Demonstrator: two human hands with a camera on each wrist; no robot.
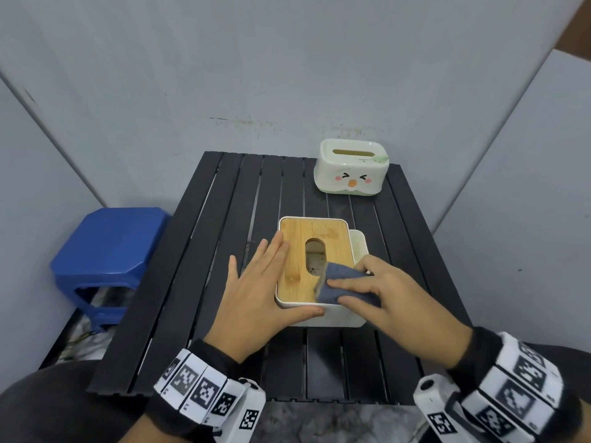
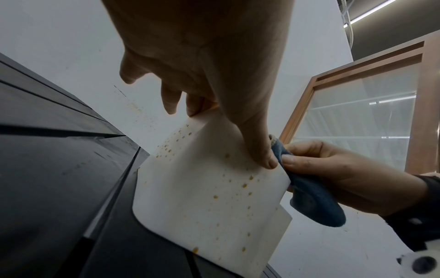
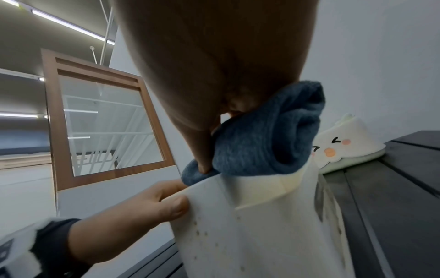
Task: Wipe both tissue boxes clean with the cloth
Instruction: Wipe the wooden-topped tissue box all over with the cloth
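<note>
A white tissue box with a bamboo lid (image 1: 315, 251) stands mid-table; brown spots speckle its white wall (image 2: 202, 197). My left hand (image 1: 262, 282) braces it, with straight fingers along the lid's left edge and the thumb (image 2: 258, 148) pressed on the near wall. My right hand (image 1: 387, 292) grips a folded blue cloth (image 1: 342, 282) and presses it on the lid's near right corner, beside the oval slot. From the right wrist, the cloth (image 3: 262, 141) bunches over the box's top edge (image 3: 250, 235). The second box, white with a duck face (image 1: 351, 169), sits untouched at the back right.
The black slatted table (image 1: 217, 251) has bare room left of the box and along its near edge. A blue plastic stool (image 1: 108, 247) stands off its left side. Grey walls close in behind and on both sides. A wood-framed glass panel (image 2: 357, 116) rises behind.
</note>
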